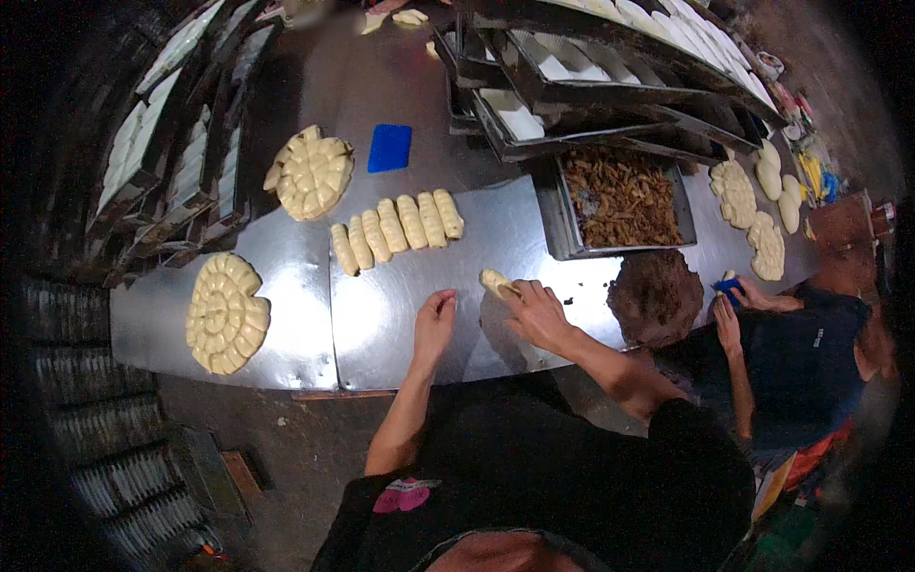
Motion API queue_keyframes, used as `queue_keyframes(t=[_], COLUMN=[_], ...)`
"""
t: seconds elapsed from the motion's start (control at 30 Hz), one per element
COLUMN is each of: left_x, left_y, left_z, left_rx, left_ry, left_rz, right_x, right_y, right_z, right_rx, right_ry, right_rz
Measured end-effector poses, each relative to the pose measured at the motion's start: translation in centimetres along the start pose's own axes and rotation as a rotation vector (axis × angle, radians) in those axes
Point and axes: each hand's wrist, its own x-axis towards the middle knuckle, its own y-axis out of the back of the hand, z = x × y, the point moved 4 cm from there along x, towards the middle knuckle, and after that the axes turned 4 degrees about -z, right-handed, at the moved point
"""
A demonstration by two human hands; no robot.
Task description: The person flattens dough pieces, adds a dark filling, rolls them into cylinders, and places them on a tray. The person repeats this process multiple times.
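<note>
My right hand [540,314] has its fingertips on one end of a short pale dough roll [493,282] lying on the metal tabletop [400,322]. The palm hides part of that roll. To its left, my left hand [434,322] hovers over the table with loosely curled fingers and nothing visible in them. Beyond both hands, several finished-looking dough rolls [397,230] lie side by side in a slanting row. A dark brown mass of filling [654,297] rests on the table to the right of my right hand, with small crumbs beside it.
A metal tray [622,250] holds brown crumbly filling [622,200]. Two scored dough rounds [227,313] lie left, near a blue dough scraper [390,148]. Stacked lined baking trays [600,93] overhang at the back; more trays [164,157] stand left. A co-worker's hands [733,300] work at the right.
</note>
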Motion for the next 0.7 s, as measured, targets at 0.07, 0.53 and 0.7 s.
queue_keyframes(t=[0.07, 0.53, 0.7], left_x=[0.9, 4.8, 3.1], left_y=[-0.8, -4.6, -1.1], left_z=[-0.8, 3.5, 6.1], left_rx=[-0.051, -0.194, -0.385], left_ry=[0.02, -0.068, -0.146], left_rz=[-0.024, -0.359, -0.13], right_x=[-1.6, 0.5, -1.8], right_y=[-0.5, -3.5, 4.2], right_z=[0.2, 3.5, 6.0], right_rx=[0.138, 0.678, 1.935], right_ry=[0.005, -0.345, -0.684], right_rz=[0.051, 0.093, -0.016])
